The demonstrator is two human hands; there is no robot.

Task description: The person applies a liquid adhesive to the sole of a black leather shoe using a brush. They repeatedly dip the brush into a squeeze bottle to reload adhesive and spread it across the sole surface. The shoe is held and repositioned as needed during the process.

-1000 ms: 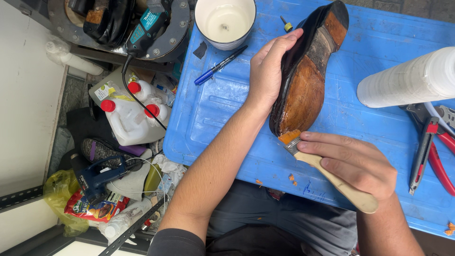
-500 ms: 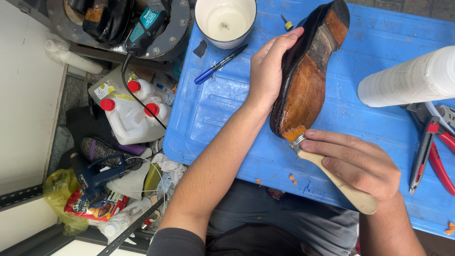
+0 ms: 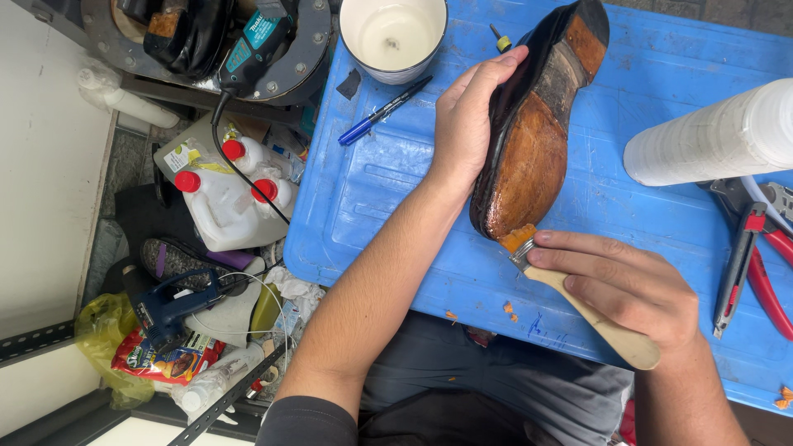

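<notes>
Brush at the toe edge of the upturned shoe, shifted a touch right since a second ago.

Left hand (image 3: 467, 124) steadies the black shoe (image 3: 533, 124), sole up and tilted on the blue surface (image 3: 388, 182), fingers wrapped along its side, toe toward the person. Right hand (image 3: 624, 285) has its fingers closed on the pale wooden handle of the brush (image 3: 578, 310); orange bristles touch the wet, glossy sole at the toe tip. Over the last second the bristles slid from the left of the toe toward its right rim; shoe barely moved. Forepart of the sole shines, likely coated; heel end looks duller. White cup (image 3: 392, 33) and blue marker (image 3: 382, 113) lie beyond the left hand; red pliers (image 3: 764, 264) at right.
</notes>
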